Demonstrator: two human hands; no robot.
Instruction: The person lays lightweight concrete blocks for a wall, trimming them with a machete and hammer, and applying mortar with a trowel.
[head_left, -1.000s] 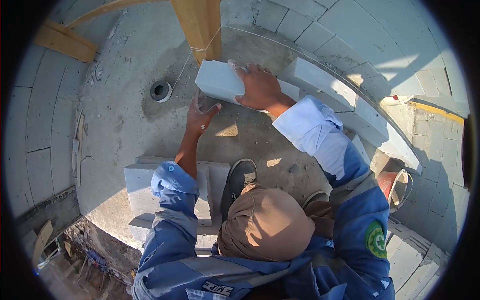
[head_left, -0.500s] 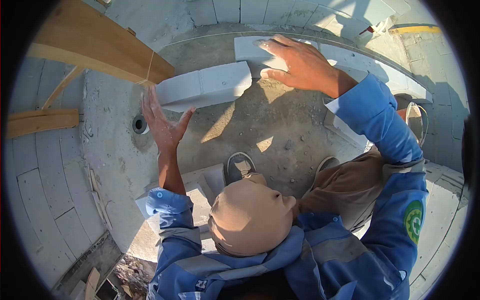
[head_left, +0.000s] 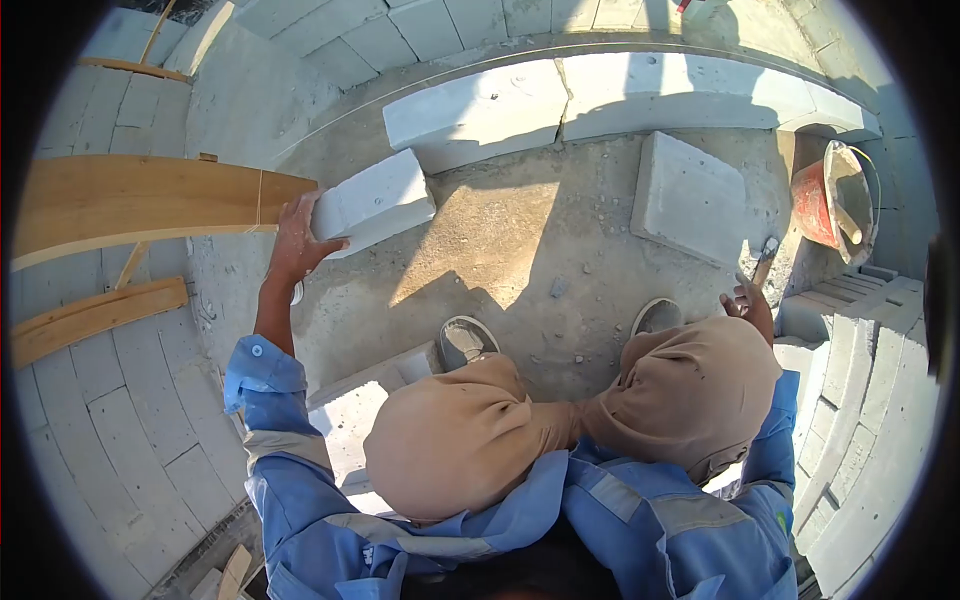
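Note:
My left hand point(head_left: 300, 240) rests against the left end of a white block point(head_left: 376, 203), thumb along its near face and fingers beside the wooden board. The block lies at an angle, its right end close to a longer white block point(head_left: 480, 112) in the curved row. Low at the right, my right hand point(head_left: 748, 303) has its fingers curled at the lower end of a slim tool point(head_left: 765, 264) with a brownish shaft and grey tip. My knee partly covers that hand. A loose white slab point(head_left: 690, 197) lies just left of the tool.
A red bucket point(head_left: 818, 205) with a handle inside stands at the right. A wooden board point(head_left: 150, 207) juts in from the left. A string point(head_left: 400, 92) runs behind the block row. Stacked blocks point(head_left: 850, 390) stand at lower right, and grit lies around my shoes point(head_left: 467, 342).
My right hand has left the blocks at the back and dropped to the tool at lower right. My left hand has moved onto the block's left end. The view has shifted right.

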